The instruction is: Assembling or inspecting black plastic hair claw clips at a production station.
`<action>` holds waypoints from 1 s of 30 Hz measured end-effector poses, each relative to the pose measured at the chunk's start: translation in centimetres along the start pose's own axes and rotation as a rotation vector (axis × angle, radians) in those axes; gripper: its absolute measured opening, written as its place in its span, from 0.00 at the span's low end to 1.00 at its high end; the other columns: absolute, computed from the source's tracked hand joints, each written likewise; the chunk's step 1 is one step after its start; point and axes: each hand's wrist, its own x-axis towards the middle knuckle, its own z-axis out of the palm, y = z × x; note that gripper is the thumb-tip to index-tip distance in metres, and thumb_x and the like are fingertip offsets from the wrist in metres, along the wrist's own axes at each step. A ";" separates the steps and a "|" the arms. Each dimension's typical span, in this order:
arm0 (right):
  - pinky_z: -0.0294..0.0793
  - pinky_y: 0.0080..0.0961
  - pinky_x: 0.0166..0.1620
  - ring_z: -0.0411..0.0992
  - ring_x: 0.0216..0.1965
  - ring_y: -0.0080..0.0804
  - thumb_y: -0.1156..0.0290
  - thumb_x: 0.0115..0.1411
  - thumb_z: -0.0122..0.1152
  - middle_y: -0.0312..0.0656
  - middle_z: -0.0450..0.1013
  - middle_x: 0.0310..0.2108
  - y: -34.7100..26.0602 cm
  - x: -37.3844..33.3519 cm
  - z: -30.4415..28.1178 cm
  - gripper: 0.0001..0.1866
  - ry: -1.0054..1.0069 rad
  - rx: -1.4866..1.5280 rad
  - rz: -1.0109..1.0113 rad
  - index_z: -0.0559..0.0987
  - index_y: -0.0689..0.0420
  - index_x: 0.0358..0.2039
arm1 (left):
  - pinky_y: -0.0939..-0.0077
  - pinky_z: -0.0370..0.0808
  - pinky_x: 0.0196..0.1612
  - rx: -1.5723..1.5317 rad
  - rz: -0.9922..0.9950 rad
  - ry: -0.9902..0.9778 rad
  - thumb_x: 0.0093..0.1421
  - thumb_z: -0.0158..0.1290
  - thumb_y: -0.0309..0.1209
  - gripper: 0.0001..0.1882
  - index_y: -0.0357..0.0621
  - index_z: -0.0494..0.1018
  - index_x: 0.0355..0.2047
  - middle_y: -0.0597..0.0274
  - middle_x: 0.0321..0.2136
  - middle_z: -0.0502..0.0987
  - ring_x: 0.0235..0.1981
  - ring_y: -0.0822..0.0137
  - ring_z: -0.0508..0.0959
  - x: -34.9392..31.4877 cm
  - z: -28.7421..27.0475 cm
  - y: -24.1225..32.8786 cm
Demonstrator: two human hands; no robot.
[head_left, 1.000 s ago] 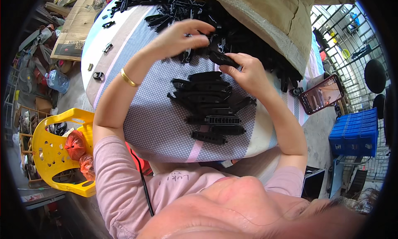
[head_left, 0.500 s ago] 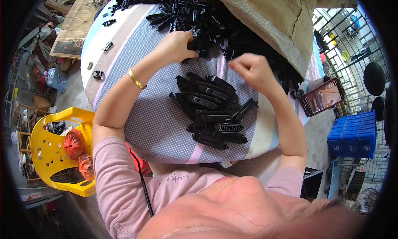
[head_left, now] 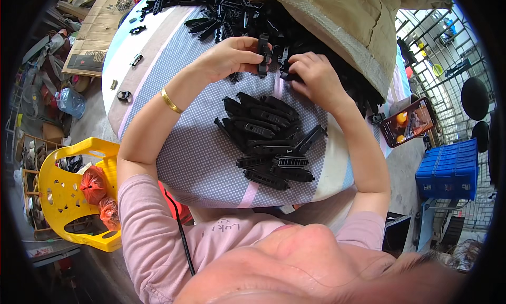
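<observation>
Between the thumb and fingers of my left hand point(head_left: 234, 59), a slim black plastic part point(head_left: 263, 56) is held upright over the table. My right hand point(head_left: 318, 80) is close by on the right, its fingers curled around a small black piece point(head_left: 288, 76) that is mostly hidden. Nearer to me lies a loose stack of long black plastic parts point(head_left: 271, 140), some with slotted sides. Beyond both hands spreads a big heap of similar black pieces point(head_left: 232, 11).
A large brown paper sack point(head_left: 348, 25) leans over the heap. Several small loose parts lie on the left of the cloth-covered table point(head_left: 195, 172). A lit phone point(head_left: 409, 122) is at the right edge. A yellow chair point(head_left: 58, 198) and a blue crate point(head_left: 448, 169) flank the table.
My left hand has lifted a slim black part from the edge of the heap. My right hand has moved slightly left and now grips a small black piece. The phone's picture differs.
</observation>
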 end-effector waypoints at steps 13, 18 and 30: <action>0.73 0.24 0.34 0.74 0.29 0.32 0.69 0.43 0.70 0.42 0.74 0.27 -4.4 0.8 -1.0 0.16 0.334 0.375 0.390 0.74 0.59 0.31 | 0.81 0.75 0.40 0.583 0.261 0.272 0.50 0.56 0.22 0.17 0.35 0.71 0.43 0.61 0.28 0.77 0.31 0.74 0.77 -1.0 4.5 -1.2; 0.70 0.30 0.30 0.71 0.30 0.37 0.71 0.39 0.69 0.39 0.72 0.30 -4.2 0.7 -1.3 0.15 0.394 0.008 0.111 0.76 0.55 0.29 | 0.82 0.75 0.41 0.415 0.233 0.248 0.52 0.56 0.22 0.21 0.35 0.70 0.48 0.58 0.31 0.78 0.33 0.72 0.78 -1.1 4.7 -1.4; 0.70 0.29 0.43 0.71 0.35 0.37 0.69 0.41 0.70 0.40 0.72 0.32 -4.5 0.8 -1.8 0.29 0.407 0.256 0.259 0.71 0.58 0.46 | 0.80 0.76 0.40 0.340 0.235 0.158 0.54 0.57 0.26 0.16 0.36 0.73 0.44 0.57 0.33 0.78 0.33 0.71 0.78 -1.5 4.6 -0.5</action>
